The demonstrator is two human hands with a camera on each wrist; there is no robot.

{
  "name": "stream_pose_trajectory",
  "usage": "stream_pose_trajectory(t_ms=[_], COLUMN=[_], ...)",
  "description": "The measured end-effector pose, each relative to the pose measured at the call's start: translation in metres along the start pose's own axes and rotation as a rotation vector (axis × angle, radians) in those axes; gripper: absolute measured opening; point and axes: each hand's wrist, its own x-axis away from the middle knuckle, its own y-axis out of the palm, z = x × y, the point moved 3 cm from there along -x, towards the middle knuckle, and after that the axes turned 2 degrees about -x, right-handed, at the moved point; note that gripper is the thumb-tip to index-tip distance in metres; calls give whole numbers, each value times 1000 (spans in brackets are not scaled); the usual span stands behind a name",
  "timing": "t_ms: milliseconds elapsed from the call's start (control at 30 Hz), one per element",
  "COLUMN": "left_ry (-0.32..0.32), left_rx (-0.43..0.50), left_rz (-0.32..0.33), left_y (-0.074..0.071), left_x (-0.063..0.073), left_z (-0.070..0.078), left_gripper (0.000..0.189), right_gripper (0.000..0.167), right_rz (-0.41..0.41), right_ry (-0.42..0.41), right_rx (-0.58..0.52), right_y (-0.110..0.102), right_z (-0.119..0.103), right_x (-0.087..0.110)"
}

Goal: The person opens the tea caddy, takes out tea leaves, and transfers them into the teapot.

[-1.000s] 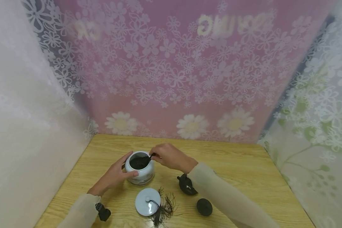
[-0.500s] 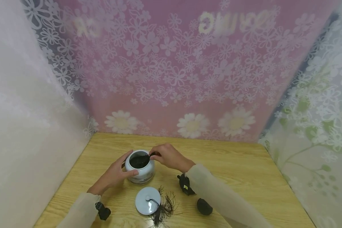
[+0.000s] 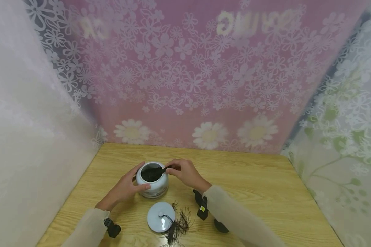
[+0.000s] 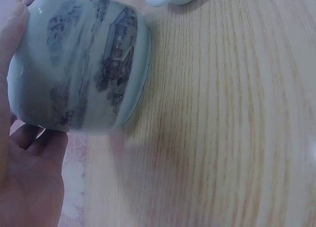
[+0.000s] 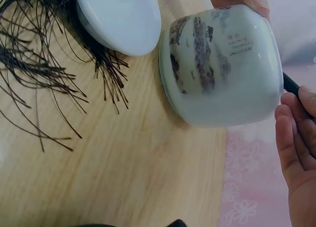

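A white porcelain jar (image 3: 156, 188) with a painted landscape stands uncovered on the table, dark loose matter (image 3: 149, 175) inside it. My left hand (image 3: 126, 187) grips it from the left, thumb on the near side and fingers behind. At the right of the rim, my right hand (image 3: 185, 173) pinches the thin black handle (image 5: 291, 84) of a dark scoop-like tool (image 3: 159, 170). Its other end reaches into the jar's mouth. In the left wrist view the jar (image 4: 84, 64) shows its painted side, with the left hand (image 4: 34, 172) around it.
In front of the jar lies its white lid (image 3: 157, 219), a dark stringy tassel (image 3: 179, 226) beside it. A small dark teapot (image 3: 198, 196) and a dark round piece (image 3: 220, 226) are partly hidden by the right wrist and sleeve. Patterned cloth walls (image 3: 188, 85) border the table.
My right hand has shifted slightly right and toward me, drawing the black handle outward. Its sleeve and wrist camera now cover more of the teapot and round piece. The left hand keeps its place.
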Motion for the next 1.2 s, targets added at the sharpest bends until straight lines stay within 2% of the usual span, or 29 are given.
stream_pose_trajectory(t_ms=[200,533,933,1200], left_ry=[-2,-11,5,-4], left_rx=[0,-30,-38,-52], left_rz=[-3,2,4,7], left_y=[0,0,0,0], left_x=[0,-1,-1,0], left_z=[1,-2,-3,-3], left_gripper=[113,113,113,112], right_gripper=[25,22,24,30], right_rz=[44,131,155,176], right_ry=[12,52,57,40], right_rx=[-107,-181,-236,-287], right_y=[-2,-15,-17,-27], right_z=[9,13,23,24], right_x=[7,17,22,28])
